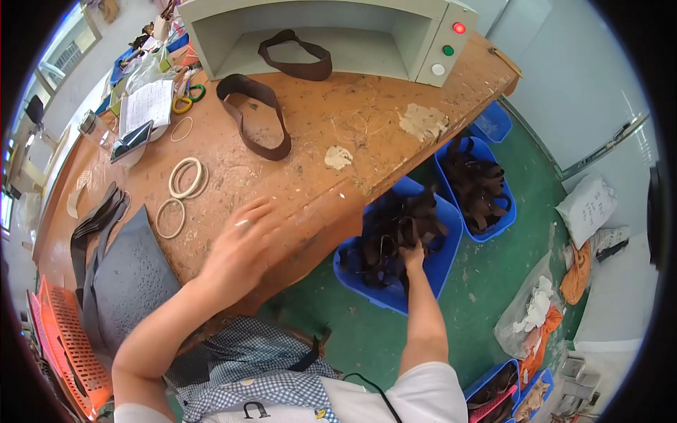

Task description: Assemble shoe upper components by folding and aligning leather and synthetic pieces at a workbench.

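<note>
My left hand (243, 243), with a ring on one finger, hovers palm down by the near edge of the wooden table (310, 166), its fingers stretched out and holding nothing. Down to the right, my right hand (413, 257) reaches into a blue bin (389, 299) full of dark brown fabric bands. Its fingers close on one brown band (407, 231); other bands partly hide the fingertips. A closed loop of brown band (277, 150) lies on the tabletop. Another brown loop (310, 70) rests in the opening of a grey machine (431, 44).
Pale rings (171, 218), green-and-yellow scissors (183, 103), a phone (132, 142) and papers (146, 107) lie left. A black curved pad (137, 275) and orange basket (77, 349) flank my left arm. A second blue bin (513, 222) and bags (589, 204) stand on the floor.
</note>
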The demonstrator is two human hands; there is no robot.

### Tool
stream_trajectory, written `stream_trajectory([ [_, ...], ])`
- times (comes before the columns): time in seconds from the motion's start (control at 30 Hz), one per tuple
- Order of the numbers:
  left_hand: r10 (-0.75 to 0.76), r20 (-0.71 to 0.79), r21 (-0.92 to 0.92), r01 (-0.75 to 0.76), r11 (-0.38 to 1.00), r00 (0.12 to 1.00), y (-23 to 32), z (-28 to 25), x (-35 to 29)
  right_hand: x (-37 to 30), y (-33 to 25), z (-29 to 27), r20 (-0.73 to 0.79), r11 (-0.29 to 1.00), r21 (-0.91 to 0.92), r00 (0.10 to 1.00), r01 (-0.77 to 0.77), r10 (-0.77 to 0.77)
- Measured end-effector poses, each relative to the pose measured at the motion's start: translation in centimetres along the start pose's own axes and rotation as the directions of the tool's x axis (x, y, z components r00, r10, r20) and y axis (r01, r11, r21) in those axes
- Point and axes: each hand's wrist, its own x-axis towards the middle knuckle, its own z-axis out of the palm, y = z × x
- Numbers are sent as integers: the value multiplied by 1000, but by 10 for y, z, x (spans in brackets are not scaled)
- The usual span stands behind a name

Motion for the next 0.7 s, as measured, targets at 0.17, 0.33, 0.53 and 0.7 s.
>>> stream_trajectory([
  [0.17,-502,-261,18,524,851,825,-22,-44,-107,-2,-51,-45,-383,828,439,906,349,-178],
  [0.33,-610,-373,-8,655,755,699,-28,-47,-182,-30,-257,-150,-598,593,448,717,669,-358],
  [0.53,-563,-437,48,644,764,701,-27,-28,-179,-28,-433,-136,-319,442,113,454,890,-832],
  [0.7,-518,-477,62,616,786,710,-29,-32,-181,8,-545,-63,-68,354,-234,348,905,-935],
])
